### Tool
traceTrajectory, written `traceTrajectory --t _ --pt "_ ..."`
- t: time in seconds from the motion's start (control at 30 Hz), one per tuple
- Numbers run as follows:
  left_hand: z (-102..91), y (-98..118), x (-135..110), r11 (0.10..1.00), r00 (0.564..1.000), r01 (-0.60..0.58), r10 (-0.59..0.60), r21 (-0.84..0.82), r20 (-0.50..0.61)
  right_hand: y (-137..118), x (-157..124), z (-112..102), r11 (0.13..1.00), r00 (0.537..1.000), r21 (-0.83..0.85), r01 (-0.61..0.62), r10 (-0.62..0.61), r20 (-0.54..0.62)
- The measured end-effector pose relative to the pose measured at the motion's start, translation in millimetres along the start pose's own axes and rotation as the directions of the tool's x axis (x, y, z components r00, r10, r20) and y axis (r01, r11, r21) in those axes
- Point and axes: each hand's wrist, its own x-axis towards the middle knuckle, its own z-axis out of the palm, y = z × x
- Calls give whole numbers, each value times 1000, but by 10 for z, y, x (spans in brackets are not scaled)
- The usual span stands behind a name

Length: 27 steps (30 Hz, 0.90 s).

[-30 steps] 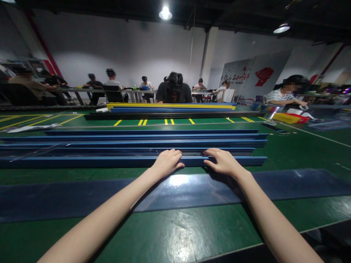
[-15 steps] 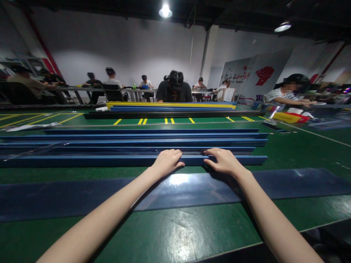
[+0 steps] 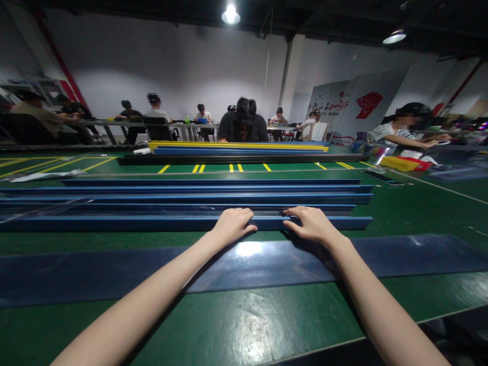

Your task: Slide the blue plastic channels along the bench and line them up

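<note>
Several long blue plastic strips lie side by side across the green table (image 3: pixel 125 330). On the nearest blue strip (image 3: pixel 114 223), my left hand (image 3: pixel 234 222) has its fingers over the top edge and its thumb on the near side. A short gap to the right, my right hand (image 3: pixel 309 222) holds the same strip in a similar way, its fingertips partly hidden behind the edge. Between this strip and my body, a clear flat plastic sheet (image 3: pixel 145 269) stretches across the table under my forearms.
Farther back lie a yellow strip (image 3: pixel 229 146) and a black strip (image 3: pixel 171 160). A phone (image 3: pixel 383 177) and a red-and-yellow packet (image 3: pixel 404 163) are at the right. One person (image 3: pixel 244 124) sits opposite; another (image 3: pixel 404 127) works at the right.
Both of my hands stay in place on the strip. At the right, the co-worker's hands have shifted slightly.
</note>
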Motion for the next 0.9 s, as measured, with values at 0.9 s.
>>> traceTrajectory --t 0.9 --pt "25 2 0 999 1000 -19 19 33 -10 -50 -10 -16 999 999 -11 40 -40 9"
